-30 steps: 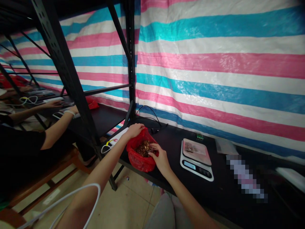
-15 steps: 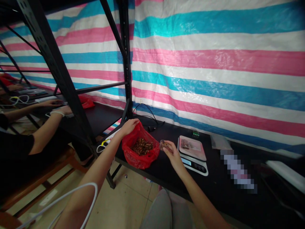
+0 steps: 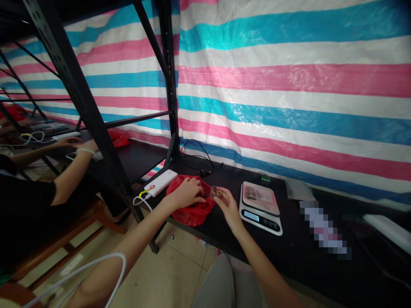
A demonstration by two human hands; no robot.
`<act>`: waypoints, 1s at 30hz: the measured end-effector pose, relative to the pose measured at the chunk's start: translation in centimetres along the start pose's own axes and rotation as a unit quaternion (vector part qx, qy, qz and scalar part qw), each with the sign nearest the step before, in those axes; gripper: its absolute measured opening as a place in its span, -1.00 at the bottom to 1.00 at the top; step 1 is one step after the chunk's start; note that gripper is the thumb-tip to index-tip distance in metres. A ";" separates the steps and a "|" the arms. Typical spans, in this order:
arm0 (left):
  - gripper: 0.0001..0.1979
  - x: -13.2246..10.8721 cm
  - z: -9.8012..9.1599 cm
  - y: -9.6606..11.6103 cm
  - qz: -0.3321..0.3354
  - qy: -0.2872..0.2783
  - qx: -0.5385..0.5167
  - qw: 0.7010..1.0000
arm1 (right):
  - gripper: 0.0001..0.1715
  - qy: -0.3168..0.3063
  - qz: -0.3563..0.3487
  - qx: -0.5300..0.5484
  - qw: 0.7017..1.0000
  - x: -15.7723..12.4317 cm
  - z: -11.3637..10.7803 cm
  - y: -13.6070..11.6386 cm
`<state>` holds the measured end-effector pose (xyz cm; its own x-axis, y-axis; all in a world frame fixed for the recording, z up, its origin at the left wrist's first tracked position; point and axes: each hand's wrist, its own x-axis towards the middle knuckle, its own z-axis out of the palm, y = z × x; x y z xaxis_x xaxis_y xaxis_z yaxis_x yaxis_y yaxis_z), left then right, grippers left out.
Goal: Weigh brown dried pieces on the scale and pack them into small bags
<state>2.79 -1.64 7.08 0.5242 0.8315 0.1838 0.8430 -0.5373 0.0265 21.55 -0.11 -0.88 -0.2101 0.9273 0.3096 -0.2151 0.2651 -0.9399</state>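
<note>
My left hand [image 3: 189,192] lies over the mouth of a red plastic bag [image 3: 192,217], its bent fingers spread and pointing down into it. The small brown pieces inside the bag are mostly covered by that hand. Beside the bag's right edge, my right hand [image 3: 225,200] pinches a small clear plastic cup [image 3: 215,191] that has some brownish bits in it. To the right of this hand sits a white kitchen scale [image 3: 278,227], a flat clear packet [image 3: 259,193] resting on its plate. The figures on the scale's display are too small to read.
A white power bank [image 3: 165,180] with a cable is left of the bag. Behind the scale lies a small green item [image 3: 265,178]; a clear plastic bag [image 3: 298,190] is farther right. A black metal post [image 3: 83,102] separates this table from a co-worker's arms [image 3: 75,171].
My left hand has let go of the bag's far rim and moved right and down over its opening. The cup in my right hand has shifted slightly left, closer to the bag.
</note>
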 end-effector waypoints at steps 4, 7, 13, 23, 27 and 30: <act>-0.70 0.0 1.9 1.0 0.004 -0.037 0.000 0.999 | -0.57 -0.001 0.006 -0.001 1.000 -0.3 -0.2 0.0; -0.82 0.5 2.4 1.1 0.002 -0.030 -0.003 1.000 | -0.58 -0.001 0.008 -0.012 1.000 -0.6 -0.6 -0.3; -0.93 1.2 2.5 -0.7 -0.056 0.042 -0.205 0.976 | -0.57 0.011 -0.009 -0.028 0.999 -0.5 -1.7 -1.6; -0.84 0.4 2.3 -4.8 -0.189 0.045 -0.610 0.768 | -0.54 0.004 -0.022 -0.051 0.998 0.2 -1.4 -2.7; -0.78 0.0 1.0 -4.8 -0.214 0.035 -0.658 0.721 | -0.55 0.002 -0.025 -0.079 0.997 -0.8 -1.1 -3.7; -0.76 -0.1 0.5 -4.8 -0.224 0.042 -0.698 0.679 | -0.56 -0.008 -0.029 -0.101 0.994 -1.9 -1.0 -4.8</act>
<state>-1.23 0.87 6.41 0.1939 0.9763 -0.0959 -0.0517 0.1078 0.9928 23.94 -2.86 2.87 -0.2186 0.9047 0.3658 -0.0309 0.3683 -0.9292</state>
